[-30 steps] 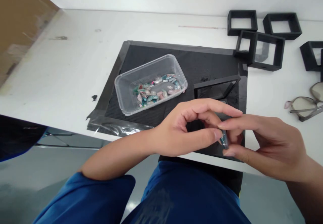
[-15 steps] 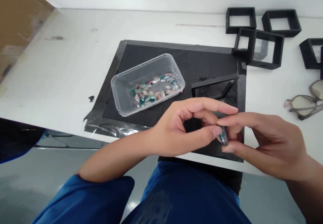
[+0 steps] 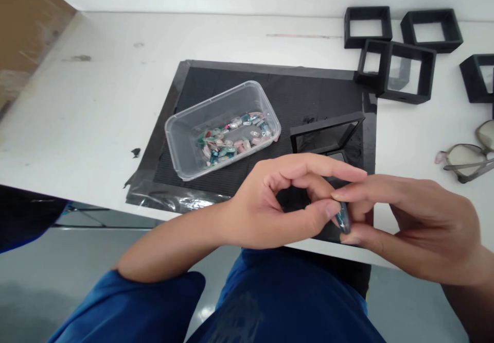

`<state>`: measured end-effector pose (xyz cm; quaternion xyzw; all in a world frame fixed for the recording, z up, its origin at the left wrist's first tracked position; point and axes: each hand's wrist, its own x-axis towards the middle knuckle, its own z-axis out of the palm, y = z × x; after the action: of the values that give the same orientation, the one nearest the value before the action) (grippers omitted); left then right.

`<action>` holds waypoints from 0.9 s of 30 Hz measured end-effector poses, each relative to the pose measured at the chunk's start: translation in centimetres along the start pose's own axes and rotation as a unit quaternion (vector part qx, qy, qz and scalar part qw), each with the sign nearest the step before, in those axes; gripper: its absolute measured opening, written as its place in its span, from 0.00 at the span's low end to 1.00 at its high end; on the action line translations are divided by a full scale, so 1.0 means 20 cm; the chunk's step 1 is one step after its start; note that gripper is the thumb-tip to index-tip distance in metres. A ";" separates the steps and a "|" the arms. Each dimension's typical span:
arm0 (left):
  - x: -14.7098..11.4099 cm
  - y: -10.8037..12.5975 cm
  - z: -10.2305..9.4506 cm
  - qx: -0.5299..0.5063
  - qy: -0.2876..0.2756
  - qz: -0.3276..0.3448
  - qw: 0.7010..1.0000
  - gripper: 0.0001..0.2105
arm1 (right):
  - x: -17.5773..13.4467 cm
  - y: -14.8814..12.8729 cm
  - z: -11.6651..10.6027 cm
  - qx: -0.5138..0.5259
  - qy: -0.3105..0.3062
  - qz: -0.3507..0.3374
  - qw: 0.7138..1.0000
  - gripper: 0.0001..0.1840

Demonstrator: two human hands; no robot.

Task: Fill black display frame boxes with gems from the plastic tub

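Between my two hands is a glossy dark teal press-on nail, tilted, with a pale pattern on it. My left hand pinches its left side with the thumb, and the index finger reaches out above. My right hand grips it by its two ends between thumb and fingertip. Behind my left fingers stands a small black hinged case with its lid raised; its lower part is mostly hidden. To the left, a clear plastic tub contains several press-on nails in teal, pink and white.
Tub and case rest on a black ribbed mat taped to the white table. Several black open frames stand at the back right. Eyeglasses lie at the right edge, and a cardboard surface rises at the far left.
Both hands have shifted slightly downward with the nail still pinched between them. The view has moved a little; the tub and case stay in place on the mat.
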<state>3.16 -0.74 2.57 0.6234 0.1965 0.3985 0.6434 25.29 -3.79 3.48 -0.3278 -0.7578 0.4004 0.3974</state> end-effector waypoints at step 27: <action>-0.01 -0.01 0.00 -0.002 -0.018 0.003 1.000 0.16 | -0.01 -0.01 0.00 0.008 -0.019 -0.010 1.000 0.17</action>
<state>2.98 -0.85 2.37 0.6302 0.1823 0.3892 0.6467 25.41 -4.00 3.57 -0.3093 -0.7655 0.4086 0.3890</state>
